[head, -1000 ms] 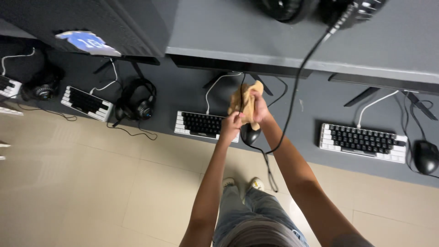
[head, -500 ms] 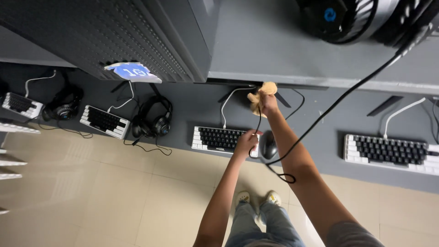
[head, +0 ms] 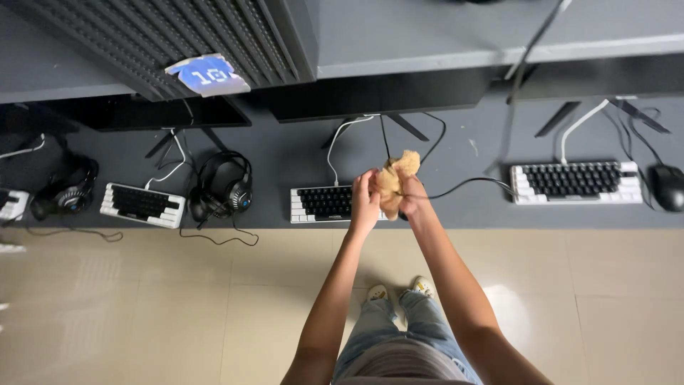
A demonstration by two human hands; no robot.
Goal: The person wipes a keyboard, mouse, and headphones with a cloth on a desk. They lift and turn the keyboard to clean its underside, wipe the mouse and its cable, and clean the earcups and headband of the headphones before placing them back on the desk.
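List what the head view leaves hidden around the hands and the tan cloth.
- Mouse: covered by the tan cloth and right hand.
- Middle keyboard: right end behind the left hand.
- Cloth's fold and grip: bunched, too small.
- Black cable: near end hidden behind the hands.

Desk row, grey
Three keyboards (head: 324, 204) (head: 141, 205) (head: 576, 182); two headsets (head: 222, 187) (head: 68, 192); mouse (head: 668, 187); blue label (head: 207, 74); beige tiled floor (head: 142, 306)

Both hands grip a crumpled tan cloth (head: 394, 183): left hand (head: 365, 198) at its nine o'clock, right hand (head: 412, 199) at four o'clock. A black-and-white keyboard (head: 320, 204) lies on the grey desk (head: 285, 153) at nine o'clock; black headphones (head: 222, 187) sit further that way.
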